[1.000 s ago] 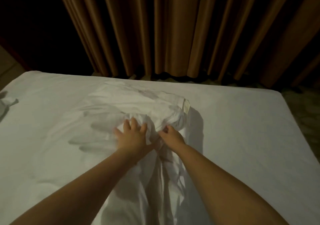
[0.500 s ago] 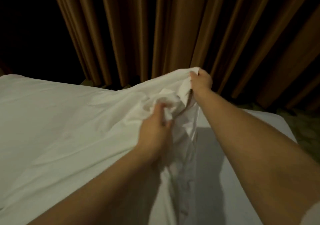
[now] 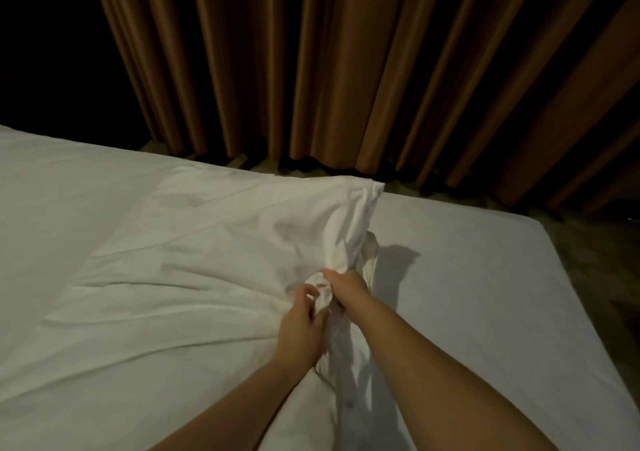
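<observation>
A white garment (image 3: 242, 242) is being handled on a bed (image 3: 485, 277) that is covered with a white sheet. The garment lies on the middle of the bed. Its wide part is spread toward the left and toward the far edge, and a narrow strip of it runs back toward the person between the two forearms.

The left hand (image 3: 301, 329) is closed on a bunch of the cloth, with the fingers curled around it. The right hand (image 3: 348, 289) is touching the same bunch just beside the left one, and its fingers are also curled into the fabric.

The work is judged to be at an early stage. The garment is partly laid out, but long creases are seen across it and the part between the hands is crumpled together. No neat fold is visible. It is judged that the bunch has to be released and pulled flat, and the creases smoothed, before any folding can be done.

No container is seen. Only the garment is carried by the bed. A brown curtain (image 3: 346, 69) hangs behind the bed, with darkness at its left.
</observation>
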Action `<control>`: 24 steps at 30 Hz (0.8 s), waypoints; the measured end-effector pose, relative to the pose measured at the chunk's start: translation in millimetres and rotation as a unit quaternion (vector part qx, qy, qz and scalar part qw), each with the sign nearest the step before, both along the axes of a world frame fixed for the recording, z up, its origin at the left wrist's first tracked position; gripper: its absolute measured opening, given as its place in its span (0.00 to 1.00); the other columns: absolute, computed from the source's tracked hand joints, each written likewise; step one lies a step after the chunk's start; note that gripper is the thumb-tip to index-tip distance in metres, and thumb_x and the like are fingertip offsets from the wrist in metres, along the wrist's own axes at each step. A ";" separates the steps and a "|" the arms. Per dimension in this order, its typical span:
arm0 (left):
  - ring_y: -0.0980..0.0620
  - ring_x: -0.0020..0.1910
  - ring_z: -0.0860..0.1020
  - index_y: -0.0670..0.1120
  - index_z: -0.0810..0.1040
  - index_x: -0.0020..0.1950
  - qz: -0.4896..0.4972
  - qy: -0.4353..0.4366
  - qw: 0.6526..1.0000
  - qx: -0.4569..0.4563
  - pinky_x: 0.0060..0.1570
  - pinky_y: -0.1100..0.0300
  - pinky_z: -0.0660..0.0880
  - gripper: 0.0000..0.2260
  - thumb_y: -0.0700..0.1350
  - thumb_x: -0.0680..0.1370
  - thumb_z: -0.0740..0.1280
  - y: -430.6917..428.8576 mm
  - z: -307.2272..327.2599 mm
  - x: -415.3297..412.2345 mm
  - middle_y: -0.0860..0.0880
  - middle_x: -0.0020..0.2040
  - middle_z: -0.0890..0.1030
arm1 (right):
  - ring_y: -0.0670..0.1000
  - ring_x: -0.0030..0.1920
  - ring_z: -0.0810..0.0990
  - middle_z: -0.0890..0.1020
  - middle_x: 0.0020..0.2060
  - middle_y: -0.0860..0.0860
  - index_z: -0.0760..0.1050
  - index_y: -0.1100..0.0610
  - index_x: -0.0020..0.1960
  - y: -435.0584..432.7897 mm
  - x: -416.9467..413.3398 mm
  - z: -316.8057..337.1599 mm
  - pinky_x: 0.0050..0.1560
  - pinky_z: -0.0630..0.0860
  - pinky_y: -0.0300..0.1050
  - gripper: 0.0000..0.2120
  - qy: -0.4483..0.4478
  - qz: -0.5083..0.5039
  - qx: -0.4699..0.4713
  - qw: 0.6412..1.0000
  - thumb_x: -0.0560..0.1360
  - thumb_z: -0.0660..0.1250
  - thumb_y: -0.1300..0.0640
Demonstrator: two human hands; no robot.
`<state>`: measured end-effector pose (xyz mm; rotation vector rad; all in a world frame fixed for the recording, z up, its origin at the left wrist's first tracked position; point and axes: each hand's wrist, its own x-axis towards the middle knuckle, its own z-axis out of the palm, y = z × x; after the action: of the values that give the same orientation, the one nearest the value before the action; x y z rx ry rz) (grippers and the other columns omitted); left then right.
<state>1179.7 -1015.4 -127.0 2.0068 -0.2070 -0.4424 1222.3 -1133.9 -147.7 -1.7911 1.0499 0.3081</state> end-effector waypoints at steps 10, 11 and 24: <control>0.44 0.65 0.71 0.45 0.55 0.77 -0.361 -0.096 0.910 0.181 0.62 0.56 0.65 0.29 0.56 0.80 0.56 -35.1 14.6 -33.9 0.43 0.71 0.67 | 0.60 0.63 0.76 0.76 0.63 0.60 0.70 0.64 0.67 -67.1 -26.1 35.2 0.59 0.73 0.47 0.22 0.082 -0.020 -0.134 0.987 0.78 0.63 0.52; 0.44 0.67 0.69 0.45 0.50 0.78 -0.372 -0.128 0.890 0.231 0.63 0.55 0.64 0.33 0.61 0.78 0.51 -21.0 5.6 -36.8 0.44 0.74 0.63 | 0.60 0.62 0.76 0.76 0.63 0.60 0.69 0.63 0.67 -49.4 -37.4 21.8 0.59 0.74 0.49 0.24 0.062 -0.041 -0.083 0.994 0.77 0.63 0.49; 0.49 0.52 0.82 0.43 0.84 0.52 -0.076 -0.312 0.917 0.236 0.53 0.51 0.64 0.21 0.54 0.75 0.56 97.4 23.4 -122.6 0.43 0.53 0.83 | 0.59 0.60 0.77 0.77 0.62 0.59 0.70 0.61 0.67 42.6 -119.4 48.0 0.59 0.74 0.47 0.23 0.024 0.063 -0.061 0.996 0.76 0.65 0.51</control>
<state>1057.2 -918.0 -103.6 2.5744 -0.7114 0.0889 1102.8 -1091.3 -99.7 -1.9728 1.0103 0.3732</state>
